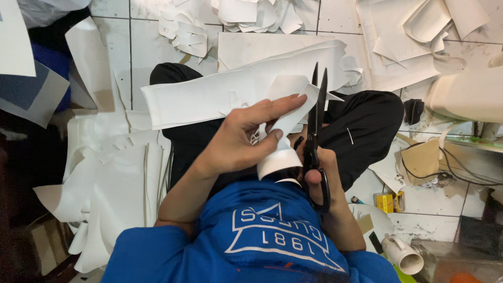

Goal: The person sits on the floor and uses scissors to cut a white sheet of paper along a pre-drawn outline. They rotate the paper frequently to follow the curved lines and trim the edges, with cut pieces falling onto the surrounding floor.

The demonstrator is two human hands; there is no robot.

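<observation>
White tiled floor: a stack of white sheets lies left of the left hand, cut white scraps beyond both hands, a small yellow box right of the right hand.

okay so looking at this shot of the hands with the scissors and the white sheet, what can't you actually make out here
Head view only:
- Right hand: mostly hidden behind the black scissors and the curled white sheet.
- Left hand: its palm faces away; only the back and fingers show.
- The cut line: covered by the blades and the sheet's fold.
- Small yellow box on the floor: too small to identify.
- Orange thing: cut off by the bottom edge.
</observation>
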